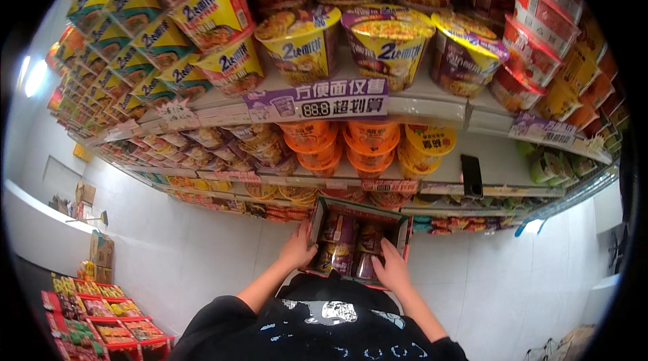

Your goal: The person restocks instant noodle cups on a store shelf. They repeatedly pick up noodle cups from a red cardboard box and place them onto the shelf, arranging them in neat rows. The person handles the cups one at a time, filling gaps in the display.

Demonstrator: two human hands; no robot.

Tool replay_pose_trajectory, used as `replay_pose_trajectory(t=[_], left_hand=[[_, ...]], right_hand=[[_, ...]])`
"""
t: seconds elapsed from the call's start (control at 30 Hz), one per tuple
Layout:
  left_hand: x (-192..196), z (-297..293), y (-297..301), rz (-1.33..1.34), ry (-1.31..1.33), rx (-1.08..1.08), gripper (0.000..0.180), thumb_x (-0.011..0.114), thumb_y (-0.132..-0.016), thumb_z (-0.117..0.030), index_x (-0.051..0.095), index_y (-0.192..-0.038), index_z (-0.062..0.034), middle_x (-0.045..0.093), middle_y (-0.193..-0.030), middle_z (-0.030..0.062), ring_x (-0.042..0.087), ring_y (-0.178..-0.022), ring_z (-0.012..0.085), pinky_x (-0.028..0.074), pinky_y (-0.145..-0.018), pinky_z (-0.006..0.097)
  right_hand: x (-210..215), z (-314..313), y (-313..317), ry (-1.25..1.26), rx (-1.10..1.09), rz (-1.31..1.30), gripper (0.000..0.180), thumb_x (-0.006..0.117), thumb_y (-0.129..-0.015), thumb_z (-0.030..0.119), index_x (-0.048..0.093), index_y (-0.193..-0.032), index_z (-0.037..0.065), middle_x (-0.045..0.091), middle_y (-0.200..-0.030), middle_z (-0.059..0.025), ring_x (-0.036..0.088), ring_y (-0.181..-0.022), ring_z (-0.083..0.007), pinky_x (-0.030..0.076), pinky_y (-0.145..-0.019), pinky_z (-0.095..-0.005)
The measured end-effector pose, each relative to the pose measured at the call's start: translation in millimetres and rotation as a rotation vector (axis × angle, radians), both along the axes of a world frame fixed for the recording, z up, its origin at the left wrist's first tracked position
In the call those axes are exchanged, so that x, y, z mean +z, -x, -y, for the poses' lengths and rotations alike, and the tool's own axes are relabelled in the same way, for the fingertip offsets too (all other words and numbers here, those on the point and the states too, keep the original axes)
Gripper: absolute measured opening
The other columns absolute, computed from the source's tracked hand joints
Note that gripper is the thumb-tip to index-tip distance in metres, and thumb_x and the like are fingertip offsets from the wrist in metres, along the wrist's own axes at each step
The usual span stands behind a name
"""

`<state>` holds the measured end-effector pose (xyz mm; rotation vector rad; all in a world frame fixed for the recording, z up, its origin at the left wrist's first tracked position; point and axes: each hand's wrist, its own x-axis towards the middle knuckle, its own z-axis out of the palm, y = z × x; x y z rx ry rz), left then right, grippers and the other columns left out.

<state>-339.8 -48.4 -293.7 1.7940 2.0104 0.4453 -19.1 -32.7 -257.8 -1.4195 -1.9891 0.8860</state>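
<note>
An open cardboard box (408, 226) with dark inner walls is right in front of my torso. Several purple and yellow instant noodle cups (335, 257) stand inside it. My left hand (298, 247) grips the box's left side, its fingers closed along the edge. On the other side, my right hand (392, 268) is closed over the near right corner. Its thumb and forefinger reach inside, close to a noodle cup (365, 266), and its other fingers are partly hidden. Whether they touch that cup, I cannot tell.
Ahead, a curved-looking shelf carries large noodle cups (390, 43) on top and orange tubs (370, 145) below. A black phone-like object (471, 176) rests at the lower shelf's edge. A red display rack (115, 324) stands at lower left, with brown cartons (101, 251) behind it on the pale floor.
</note>
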Motion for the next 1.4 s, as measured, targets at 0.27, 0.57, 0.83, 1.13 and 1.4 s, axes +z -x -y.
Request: replay_pose_trajectory(t=[0.27,0.57,0.83,1.13,1.4], left_hand=[[199,-85,-16,0.034,-0.784,-0.044,0.064,0.072,-0.088,-0.017,0.045,-0.142,0.0039,0.064,-0.122,0.0273,0.064,-0.115,0.0389,0.052,-0.095,0.047],[381,-192,-37,0.036,-0.8,0.3,0.095,0.082,-0.078,-0.047,0.036,-0.149,-0.0031,0.062,-0.13,0.0242,0.064,-0.118,0.036,0.051,-0.099,0.044],[380,-206,-50,0.065,-0.885,0.395,0.098,0.089,-0.071,-0.05,0.042,-0.142,-0.002,0.06,-0.132,0.0217,0.059,-0.123,0.0368,0.049,-0.101,0.043],[422,-190,-64,0.366,-1.422,0.041,0.082,0.09,-0.076,-0.038,0.045,-0.135,-0.003,0.059,-0.13,0.0214,0.063,-0.114,0.0271,0.054,-0.093,0.038],[452,-234,-107,0.271,-1.135,-0.008,0.103,0.088,-0.069,-0.059,0.042,-0.141,-0.0025,0.069,-0.119,0.0204,0.07,-0.107,0.029,0.057,-0.09,0.038]], right_hand=[[-11,30,-15,-0.352,0.132,0.18,0.035,0.07,-0.086,0.026,0.07,-0.116,0.007,0.071,-0.118,-0.0082,0.069,-0.095,-0.0264,0.051,-0.085,-0.0395],[-15,31,-20,-0.373,0.072,0.081,0.025,0.07,-0.084,0.023,0.073,-0.103,0.008,0.073,-0.098,-0.007,0.068,-0.089,-0.0275,0.05,-0.082,-0.04],[-24,31,-17,-0.424,0.035,0.038,0.016,0.071,-0.084,0.021,0.073,-0.094,0.008,0.072,-0.091,-0.0059,0.068,-0.083,-0.0255,0.049,-0.078,-0.0395],[-20,33,-20,-0.387,0.039,0.105,0.016,0.071,-0.083,0.02,0.073,-0.095,0.009,0.071,-0.088,-0.0061,0.067,-0.08,-0.0269,0.05,-0.076,-0.0404],[-11,34,-18,-0.398,0.03,0.064,0.015,0.071,-0.083,0.018,0.073,-0.095,0.01,0.07,-0.087,-0.0063,0.066,-0.079,-0.0283,0.049,-0.075,-0.0408]])
